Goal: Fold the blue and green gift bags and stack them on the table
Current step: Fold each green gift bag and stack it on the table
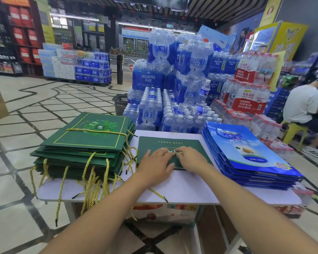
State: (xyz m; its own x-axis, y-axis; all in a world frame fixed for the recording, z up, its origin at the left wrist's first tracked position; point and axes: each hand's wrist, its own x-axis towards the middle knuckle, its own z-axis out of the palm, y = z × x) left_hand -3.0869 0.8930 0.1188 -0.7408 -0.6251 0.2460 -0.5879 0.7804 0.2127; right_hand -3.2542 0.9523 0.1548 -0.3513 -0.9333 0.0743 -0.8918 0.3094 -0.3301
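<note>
While the left hand [155, 164] lay flat with straight fingers, pressing the green bag [154, 143] at mid tabletop [182, 184], the right hand [193, 159] seemed to pinch its gold cord [178, 153] with curled fingers. Step looked like flattening and tucking the handle; next called for lifting it squarely onto the green stack [88, 140] at left, with the blue stack [246, 149] at right. Bags were flat, nothing showing inside.
</note>
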